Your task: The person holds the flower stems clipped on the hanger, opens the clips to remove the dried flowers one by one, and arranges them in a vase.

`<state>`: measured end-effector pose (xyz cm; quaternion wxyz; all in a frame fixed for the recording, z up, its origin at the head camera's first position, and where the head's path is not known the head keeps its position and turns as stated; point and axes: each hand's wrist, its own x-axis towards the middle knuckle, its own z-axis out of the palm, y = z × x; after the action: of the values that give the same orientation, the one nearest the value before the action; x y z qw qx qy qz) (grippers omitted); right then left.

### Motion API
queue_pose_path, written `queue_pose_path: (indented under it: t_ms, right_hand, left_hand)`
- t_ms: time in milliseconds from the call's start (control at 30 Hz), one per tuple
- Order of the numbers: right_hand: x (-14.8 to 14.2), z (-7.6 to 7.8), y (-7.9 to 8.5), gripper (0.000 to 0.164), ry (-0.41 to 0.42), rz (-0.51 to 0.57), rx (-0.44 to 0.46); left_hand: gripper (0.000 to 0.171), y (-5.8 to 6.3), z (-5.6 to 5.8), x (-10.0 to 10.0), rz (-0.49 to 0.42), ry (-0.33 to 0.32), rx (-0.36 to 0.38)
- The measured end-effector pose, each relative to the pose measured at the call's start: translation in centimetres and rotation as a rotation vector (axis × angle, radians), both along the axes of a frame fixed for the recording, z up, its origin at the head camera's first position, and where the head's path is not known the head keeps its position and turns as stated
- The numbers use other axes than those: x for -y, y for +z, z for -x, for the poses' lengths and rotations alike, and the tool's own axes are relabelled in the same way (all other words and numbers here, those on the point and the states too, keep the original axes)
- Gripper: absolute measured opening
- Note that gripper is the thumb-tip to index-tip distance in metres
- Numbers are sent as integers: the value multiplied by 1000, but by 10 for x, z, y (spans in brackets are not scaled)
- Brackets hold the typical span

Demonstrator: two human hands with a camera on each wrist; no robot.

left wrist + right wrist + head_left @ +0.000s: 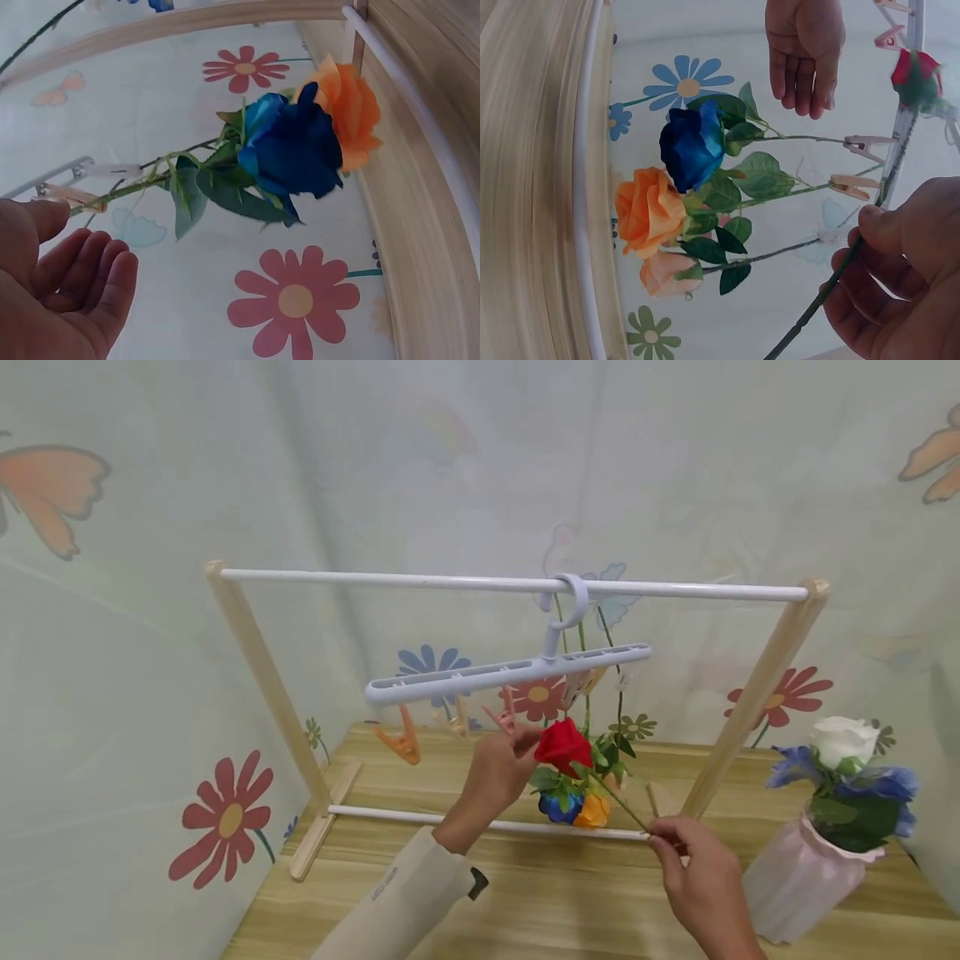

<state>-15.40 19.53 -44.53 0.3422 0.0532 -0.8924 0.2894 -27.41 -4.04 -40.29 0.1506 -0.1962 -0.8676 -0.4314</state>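
Observation:
My right hand (697,872) pinches the green stem of a red rose (562,747) between thumb and fingers. The bloom points up and left, in front of the hanger. My left hand (498,772) is beside the bloom with fingers loosely bent; in the right wrist view it holds nothing. From a pale blue clip hanger (457,680), a blue rose (692,146), an orange rose (651,210) and a light pink rose (667,274) hang upside down by their stems. Left of them dangle a pink clip (505,714), a pale yellow clip (457,718) and an orange clip (405,741), without flowers.
The hanger hooks over the white top bar (360,579) of a wooden rack, whose right post (757,702) slants beside the flowers. A lower white bar (405,815) crosses near the table (555,902). At right stands a pale pink vase (806,881) with white and blue flowers.

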Motion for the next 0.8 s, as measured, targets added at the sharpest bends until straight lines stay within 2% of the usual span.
queue_pose_path:
  t_ms: [100, 200, 333, 600, 733, 800]
  right_hand:
    - [-2, -2, 2, 22, -36, 57, -35]
    - [-5, -3, 7, 20, -67, 118, -67]
    - [-11, -6, 14, 19, -131, 177, -82]
    - [-28, -13, 28, 20, -203, 281, -166]
    - [-41, -18, 37, 18, -266, 346, -146]
    - [-46, -20, 44, 16, -308, 376, -150]
  left_hand:
    - [24, 4, 2, -4, -91, -5, 43]
    - [24, 7, 4, -9, -139, -15, 16]
    - [25, 8, 7, -18, -154, -33, -2]
    - [31, 6, 12, -33, -218, -44, 142]
    - [29, 4, 13, -41, -224, -27, 169]
    - [24, 3, 14, -43, -236, -27, 160]
